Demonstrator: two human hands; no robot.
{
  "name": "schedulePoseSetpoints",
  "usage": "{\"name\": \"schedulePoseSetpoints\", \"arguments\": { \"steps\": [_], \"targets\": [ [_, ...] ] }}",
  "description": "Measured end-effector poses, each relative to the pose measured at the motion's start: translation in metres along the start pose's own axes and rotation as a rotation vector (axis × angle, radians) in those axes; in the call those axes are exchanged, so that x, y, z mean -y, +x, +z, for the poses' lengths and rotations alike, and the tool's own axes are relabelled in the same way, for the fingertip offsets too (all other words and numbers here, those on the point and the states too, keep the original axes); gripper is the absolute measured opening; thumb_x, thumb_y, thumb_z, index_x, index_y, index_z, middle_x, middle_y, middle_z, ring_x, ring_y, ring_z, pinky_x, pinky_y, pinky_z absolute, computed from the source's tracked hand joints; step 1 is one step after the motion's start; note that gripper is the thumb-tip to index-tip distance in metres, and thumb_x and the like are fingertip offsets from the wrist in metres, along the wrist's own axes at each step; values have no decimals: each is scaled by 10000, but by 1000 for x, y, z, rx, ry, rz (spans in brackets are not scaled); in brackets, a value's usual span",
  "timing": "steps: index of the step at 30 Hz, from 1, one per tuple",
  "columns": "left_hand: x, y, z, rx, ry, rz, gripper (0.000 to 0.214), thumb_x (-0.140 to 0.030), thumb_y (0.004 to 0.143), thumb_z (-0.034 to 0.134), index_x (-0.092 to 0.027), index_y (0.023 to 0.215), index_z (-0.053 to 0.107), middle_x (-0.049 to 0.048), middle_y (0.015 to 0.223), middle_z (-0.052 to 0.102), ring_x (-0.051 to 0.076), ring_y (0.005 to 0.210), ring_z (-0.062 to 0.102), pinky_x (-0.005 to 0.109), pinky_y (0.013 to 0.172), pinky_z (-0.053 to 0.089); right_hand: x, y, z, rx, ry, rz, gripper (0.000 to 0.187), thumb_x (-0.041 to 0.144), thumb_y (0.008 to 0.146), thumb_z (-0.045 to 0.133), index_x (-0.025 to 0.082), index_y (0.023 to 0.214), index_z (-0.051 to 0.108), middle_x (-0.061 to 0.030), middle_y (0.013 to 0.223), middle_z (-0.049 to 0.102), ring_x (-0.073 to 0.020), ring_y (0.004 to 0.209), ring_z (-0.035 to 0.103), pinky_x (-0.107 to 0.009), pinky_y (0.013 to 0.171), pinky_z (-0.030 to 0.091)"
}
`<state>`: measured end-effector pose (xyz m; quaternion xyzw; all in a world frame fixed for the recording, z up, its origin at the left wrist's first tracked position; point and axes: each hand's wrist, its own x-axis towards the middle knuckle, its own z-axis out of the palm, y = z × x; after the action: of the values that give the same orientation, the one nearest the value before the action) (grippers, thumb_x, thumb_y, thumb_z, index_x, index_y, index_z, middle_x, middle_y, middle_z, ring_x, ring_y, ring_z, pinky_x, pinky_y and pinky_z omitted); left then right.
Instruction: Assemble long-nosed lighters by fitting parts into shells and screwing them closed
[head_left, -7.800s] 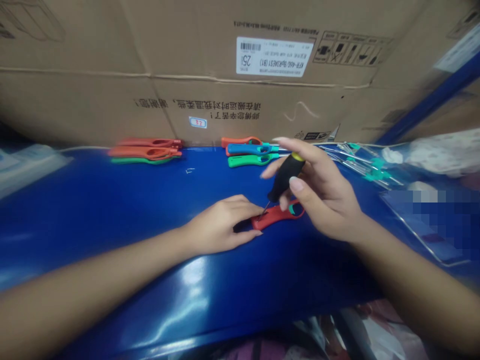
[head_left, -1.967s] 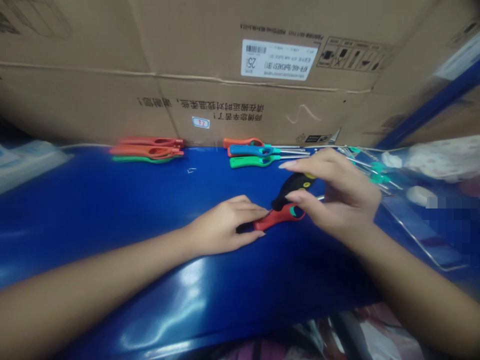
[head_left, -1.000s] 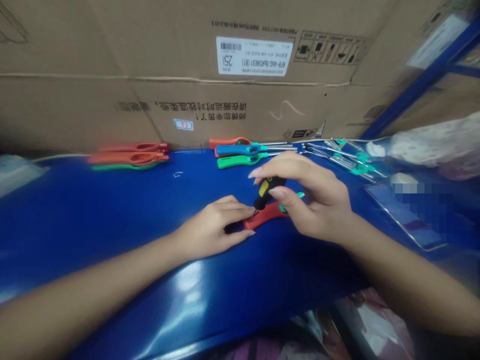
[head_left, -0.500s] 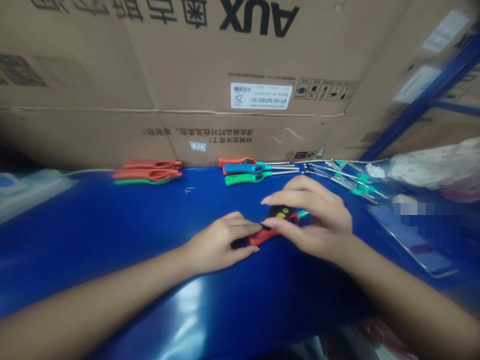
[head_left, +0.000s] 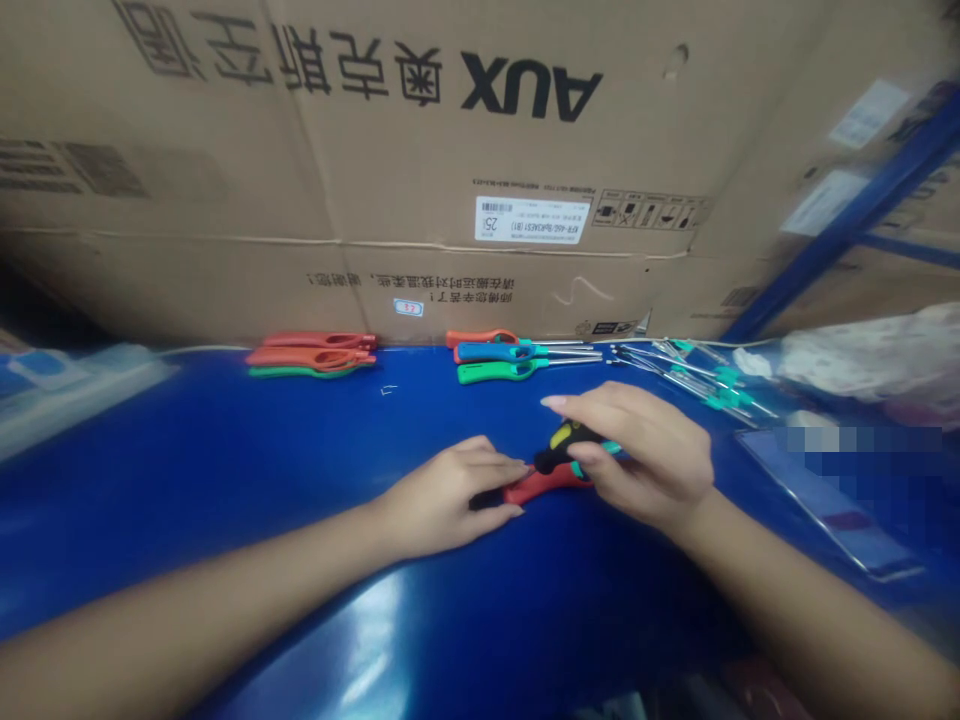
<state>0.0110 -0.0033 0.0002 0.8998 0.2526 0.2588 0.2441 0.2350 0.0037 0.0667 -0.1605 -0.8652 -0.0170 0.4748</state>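
Observation:
A red lighter-like handle [head_left: 541, 482] with a teal part lies on the blue table [head_left: 225, 470]. My left hand [head_left: 442, 495] pinches its near left end and holds it flat against the table. My right hand [head_left: 637, 455] is closed round a short black screwdriver [head_left: 564, 445] with yellow marks. The screwdriver lies nearly flat, its tip at the red handle close to my left fingertips.
Red, orange and green handles [head_left: 311, 355] lie at the back left. Red, blue and green lighters with metal rods [head_left: 517, 358] lie at back centre, teal-capped rods [head_left: 705, 375] to the right. A large cardboard box [head_left: 480, 170] walls the back. A clear tray [head_left: 832, 490] sits right.
The screwdriver has tipped from steeply upright to nearly flat over the red handle. My left hand has stayed put. The camera has tilted up, showing more of the box.

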Motion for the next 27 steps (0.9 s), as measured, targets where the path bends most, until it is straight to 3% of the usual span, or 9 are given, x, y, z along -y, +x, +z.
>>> {"name": "schedulePoseSetpoints", "arguments": {
  "steps": [3,6,9,14,16,19,22,27],
  "targets": [
    [0,0,0,4,11,-2,253,-296,967,619,-168,1177,673,43,1059,740,192,939,573,328,865,475,0,0,3,64,174,135,427,103,960,472,135,1376,563,-119,1103,700,-197,993,665,-355,864,550],
    [0,-1,0,-1,24,0,256,-301,968,617,-166,1180,669,50,1063,740,194,916,577,334,843,476,0,3,6,57,267,217,355,105,945,523,182,1276,627,-86,1093,710,-186,976,674,-356,881,553],
    [1,-1,1,-4,13,1,250,-295,962,627,-168,1173,669,50,1047,739,195,920,583,331,849,482,0,5,6,27,198,176,278,105,917,598,193,1168,678,-76,1062,733,-196,964,684,-362,889,548],
    [-1,0,0,-6,22,2,224,-246,950,634,-192,1162,679,39,983,732,189,890,596,317,814,482,7,3,9,-80,62,71,279,188,841,761,195,1114,699,-41,851,715,-163,751,645,-291,707,557],
    [-1,0,-1,1,27,-11,190,-258,959,621,-192,1123,690,42,971,727,190,889,605,321,812,482,9,2,9,-45,80,52,323,216,902,687,198,1224,659,-70,965,726,-184,856,663,-318,769,568],
    [0,0,-1,5,18,-14,175,-291,975,602,-185,1074,700,54,999,726,203,951,615,337,857,485,10,4,7,112,259,128,414,169,980,506,183,1392,541,-116,1194,690,-211,1086,645,-395,932,544],
    [2,-1,1,-20,17,3,177,-300,966,622,-188,1081,696,51,1026,729,203,976,611,337,882,484,8,7,4,143,381,210,355,145,960,545,173,1309,603,-90,1121,709,-195,1058,650,-381,947,531],
    [-2,1,4,-52,33,-9,114,-254,962,620,-188,1014,696,33,948,726,183,907,627,310,829,492,8,8,6,60,272,157,232,153,913,652,168,1144,674,-75,1026,727,-185,974,651,-353,898,529]
  ]
}}
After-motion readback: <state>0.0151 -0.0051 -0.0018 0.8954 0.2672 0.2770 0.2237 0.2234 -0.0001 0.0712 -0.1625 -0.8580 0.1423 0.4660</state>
